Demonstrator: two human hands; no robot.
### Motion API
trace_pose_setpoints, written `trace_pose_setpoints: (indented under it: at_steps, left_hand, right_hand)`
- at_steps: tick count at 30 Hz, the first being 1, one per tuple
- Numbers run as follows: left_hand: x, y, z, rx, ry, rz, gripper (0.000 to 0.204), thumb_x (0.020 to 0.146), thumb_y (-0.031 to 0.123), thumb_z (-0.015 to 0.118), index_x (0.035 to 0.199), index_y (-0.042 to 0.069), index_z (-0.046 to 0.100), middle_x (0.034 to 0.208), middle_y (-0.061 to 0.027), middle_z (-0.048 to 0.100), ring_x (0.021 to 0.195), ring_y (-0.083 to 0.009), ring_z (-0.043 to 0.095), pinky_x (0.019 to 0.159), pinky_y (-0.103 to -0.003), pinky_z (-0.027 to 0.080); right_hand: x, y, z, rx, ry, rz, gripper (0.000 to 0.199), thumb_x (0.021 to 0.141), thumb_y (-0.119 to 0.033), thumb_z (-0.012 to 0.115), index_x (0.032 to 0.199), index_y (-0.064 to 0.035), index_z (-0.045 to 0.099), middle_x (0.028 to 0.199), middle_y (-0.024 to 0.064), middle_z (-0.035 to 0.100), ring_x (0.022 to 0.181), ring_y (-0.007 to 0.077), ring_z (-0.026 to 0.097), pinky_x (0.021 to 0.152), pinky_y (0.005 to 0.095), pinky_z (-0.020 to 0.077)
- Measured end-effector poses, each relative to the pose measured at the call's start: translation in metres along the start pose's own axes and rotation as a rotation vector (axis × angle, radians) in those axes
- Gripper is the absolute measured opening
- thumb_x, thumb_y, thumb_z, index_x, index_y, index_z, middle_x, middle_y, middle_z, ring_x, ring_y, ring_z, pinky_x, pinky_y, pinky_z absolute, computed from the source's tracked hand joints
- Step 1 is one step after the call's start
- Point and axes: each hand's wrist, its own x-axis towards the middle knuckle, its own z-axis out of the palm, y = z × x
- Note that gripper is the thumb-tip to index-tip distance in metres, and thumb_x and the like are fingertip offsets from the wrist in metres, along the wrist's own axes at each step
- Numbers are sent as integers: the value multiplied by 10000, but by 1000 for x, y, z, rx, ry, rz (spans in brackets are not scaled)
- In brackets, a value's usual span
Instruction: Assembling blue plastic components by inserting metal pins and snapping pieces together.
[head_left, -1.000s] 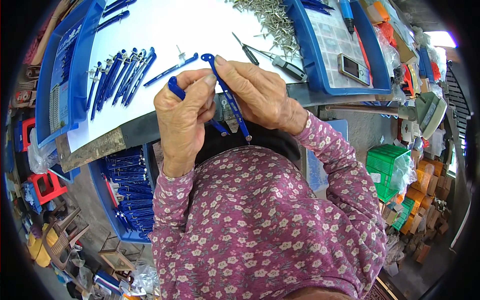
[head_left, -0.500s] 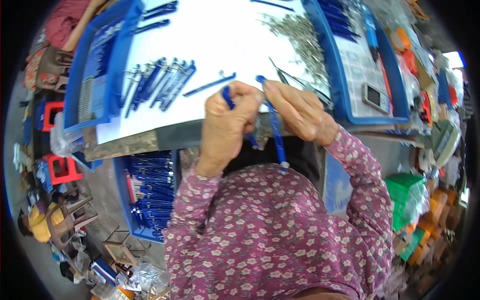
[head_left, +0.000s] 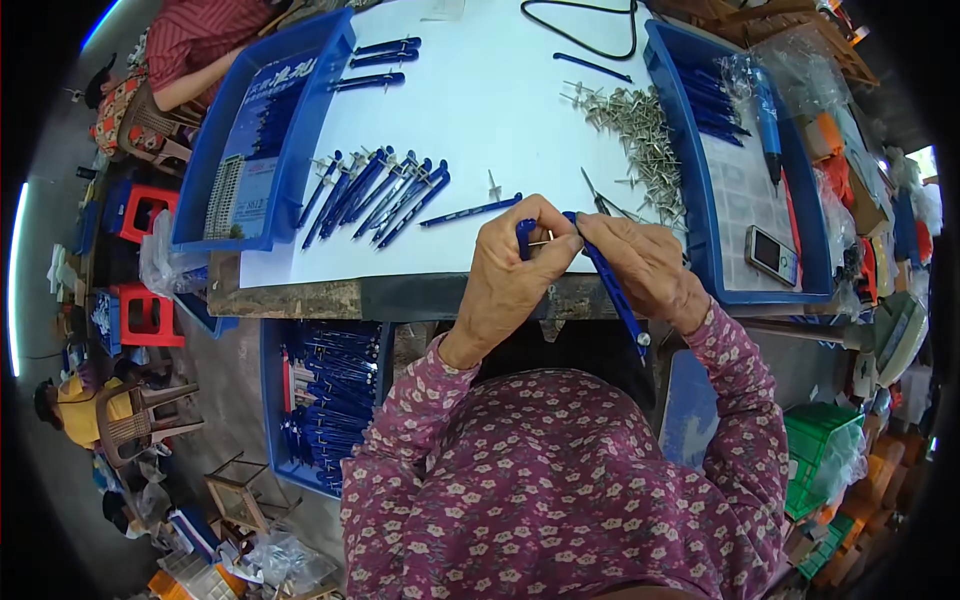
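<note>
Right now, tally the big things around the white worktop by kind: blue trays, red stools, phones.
Blue trays: 3 (left of the worktop, right of it, under the table)
Red stools: 2
Phones: 1
Total: 6

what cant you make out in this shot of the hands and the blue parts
Head view, the only one:
- Where the short blue piece meets the long blue rod: covered by the fingertips of the left hand and right hand.
- The thin metal part between the fingers: too small to identify.
- Single pieces in the metal pin pile: too small and tangled.
- Contents of the blue bin under the table: partly hidden by the table edge.
</note>
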Motion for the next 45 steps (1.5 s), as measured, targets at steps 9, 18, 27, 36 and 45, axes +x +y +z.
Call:
trace_pose_setpoints:
  at_steps: [9,18,27,36,45]
  left_hand:
    - [1,-3,0,237,-27,237,65,788,21,558,760,-14,510,616,-3,499,533,-26,432,438,-189,335]
    - [13,-14,8,556,-24,491,69,747,-33,579,746,-5,515,587,-58,490,490,-125,466,445,-229,362]
    - [10,-13,24,532,81,422,78,819,10,552,770,-11,494,601,7,466,522,-22,403,443,-174,305]
    - [8,-3,24,442,124,317,73,807,-14,547,754,-2,498,587,0,470,495,-36,398,433,-193,300]
    - [6,7,16,230,123,199,78,825,23,551,768,13,499,612,51,418,549,-9,341,476,-159,262]
  right_hand:
    - [5,0,-4,358,-40,306,202,723,47,550,921,10,558,709,92,596,581,220,604,498,271,478]
    - [14,7,-22,1091,-114,1041,216,844,-161,554,685,-16,570,548,12,548,431,35,469,380,168,338]
    - [2,12,-11,1167,97,913,178,808,-161,604,742,2,631,578,8,557,487,36,471,438,166,362]
    - [8,-13,-3,593,180,781,135,801,-65,531,839,57,576,633,125,567,540,178,531,485,289,400]
    - [8,-16,-13,215,-27,363,358,688,39,530,1034,43,434,749,136,464,601,289,499,504,356,381]
